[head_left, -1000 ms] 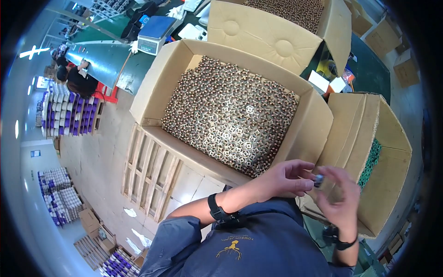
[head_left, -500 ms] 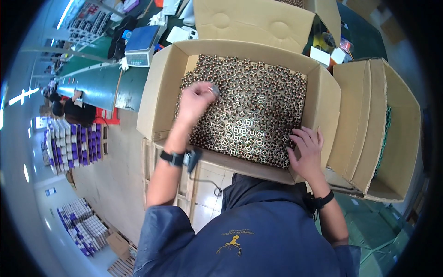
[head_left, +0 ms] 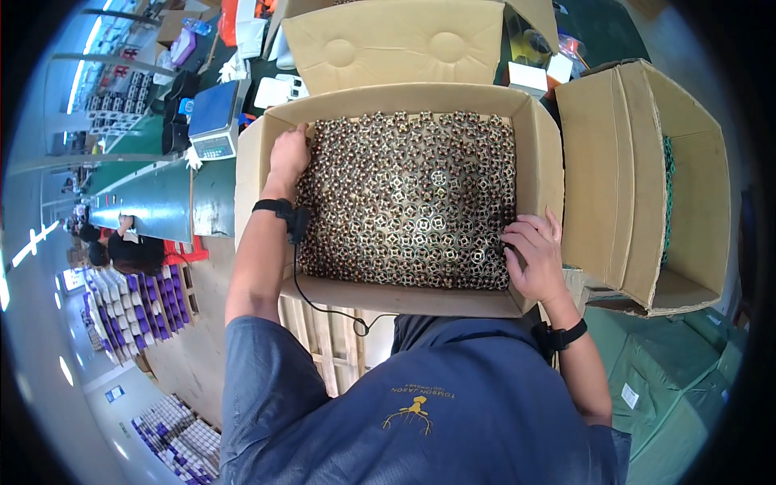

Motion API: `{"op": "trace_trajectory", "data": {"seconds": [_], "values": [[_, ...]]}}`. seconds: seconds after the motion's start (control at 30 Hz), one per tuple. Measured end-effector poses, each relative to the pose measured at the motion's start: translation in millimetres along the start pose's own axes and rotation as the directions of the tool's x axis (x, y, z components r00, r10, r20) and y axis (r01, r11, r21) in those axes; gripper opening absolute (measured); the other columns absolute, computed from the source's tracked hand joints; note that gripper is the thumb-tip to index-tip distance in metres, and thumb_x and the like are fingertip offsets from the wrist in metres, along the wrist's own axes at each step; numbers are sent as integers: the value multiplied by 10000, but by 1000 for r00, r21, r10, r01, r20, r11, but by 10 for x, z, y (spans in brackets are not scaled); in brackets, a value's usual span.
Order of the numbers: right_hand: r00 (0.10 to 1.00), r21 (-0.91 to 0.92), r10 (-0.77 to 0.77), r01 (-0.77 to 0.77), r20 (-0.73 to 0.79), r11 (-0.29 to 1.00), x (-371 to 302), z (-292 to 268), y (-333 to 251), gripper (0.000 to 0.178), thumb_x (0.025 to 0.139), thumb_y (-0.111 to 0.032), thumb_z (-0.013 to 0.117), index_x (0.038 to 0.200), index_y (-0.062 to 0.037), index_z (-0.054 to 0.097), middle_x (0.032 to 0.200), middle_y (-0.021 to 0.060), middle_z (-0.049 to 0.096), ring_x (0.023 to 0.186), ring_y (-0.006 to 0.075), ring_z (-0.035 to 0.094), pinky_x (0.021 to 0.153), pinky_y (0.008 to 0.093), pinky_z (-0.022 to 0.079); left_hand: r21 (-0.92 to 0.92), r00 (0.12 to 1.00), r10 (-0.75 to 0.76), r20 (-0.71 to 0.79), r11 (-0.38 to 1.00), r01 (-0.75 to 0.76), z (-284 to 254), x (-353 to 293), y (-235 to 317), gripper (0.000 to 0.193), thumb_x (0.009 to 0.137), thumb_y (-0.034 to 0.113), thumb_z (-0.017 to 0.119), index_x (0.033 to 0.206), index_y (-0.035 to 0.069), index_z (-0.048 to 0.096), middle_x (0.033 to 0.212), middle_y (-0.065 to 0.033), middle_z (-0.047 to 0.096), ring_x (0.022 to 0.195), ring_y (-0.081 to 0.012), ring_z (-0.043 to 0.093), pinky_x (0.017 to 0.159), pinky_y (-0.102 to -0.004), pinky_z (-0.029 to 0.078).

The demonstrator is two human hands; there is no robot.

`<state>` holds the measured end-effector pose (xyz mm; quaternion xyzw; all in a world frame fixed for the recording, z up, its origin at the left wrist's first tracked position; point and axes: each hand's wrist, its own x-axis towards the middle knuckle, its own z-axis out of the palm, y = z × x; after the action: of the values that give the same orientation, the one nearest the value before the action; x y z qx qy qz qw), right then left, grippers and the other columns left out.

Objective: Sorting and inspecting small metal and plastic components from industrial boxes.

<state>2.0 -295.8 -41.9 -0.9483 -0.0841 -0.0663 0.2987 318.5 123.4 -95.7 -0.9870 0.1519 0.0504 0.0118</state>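
Note:
A cardboard box in front of me holds rows of small round metal pieces, dark and brassy with notched, cross-like openings. At the box's far left corner, my left hand is closed, knuckles up, beside the left edge of the pieces. Its fingertips are turned away, so what they hold, if anything, is hidden. My right hand lies at the near right inside the box with its fingers apart. Those fingertips rest against the outermost pieces by the right wall, and nothing shows in that hand.
Another open cardboard box stands to the right with green pieces inside. Behind the main box is a further carton. A blue-topped scale sits on the green table at far left. A person works in the left distance.
My left hand has moved left and away to the far corner; a shiny round piece seen in its fingers before is out of sight. My right hand stays at the right edge.

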Motion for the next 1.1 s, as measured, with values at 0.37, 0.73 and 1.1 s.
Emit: {"op": "trace_trajectory", "data": {"seconds": [0.37,0.73,1.1], "values": [[999,-13,24,-24,41,1000,74,-51,30,195,739,-90,680,932,-100,707,1030,33,673,1157,273,590,1162,600,258,111,978,183,98,975,-193,101,133,-156,424,803,3,632,1219,80,608,1230,-165,655,1229,-363,573,989,-458,526],[997,-12,21,-20,72,1000,67,-17,39,211,749,-92,665,953,-103,717,1061,45,674,1179,296,569,1169,592,233,257,930,225,289,918,-302,16,229,-328,295,853,37,534,1077,64,725,1229,-113,674,1297,-293,534,1047,-391,503],[999,-3,11,-11,42,1000,69,-15,37,195,734,-84,672,925,-94,707,1026,35,672,1173,274,582,1161,597,250,344,886,299,353,840,-421,-49,253,-361,259,878,97,518,1000,32,737,1177,-116,695,1274,-284,543,1052,-385,478]]}}
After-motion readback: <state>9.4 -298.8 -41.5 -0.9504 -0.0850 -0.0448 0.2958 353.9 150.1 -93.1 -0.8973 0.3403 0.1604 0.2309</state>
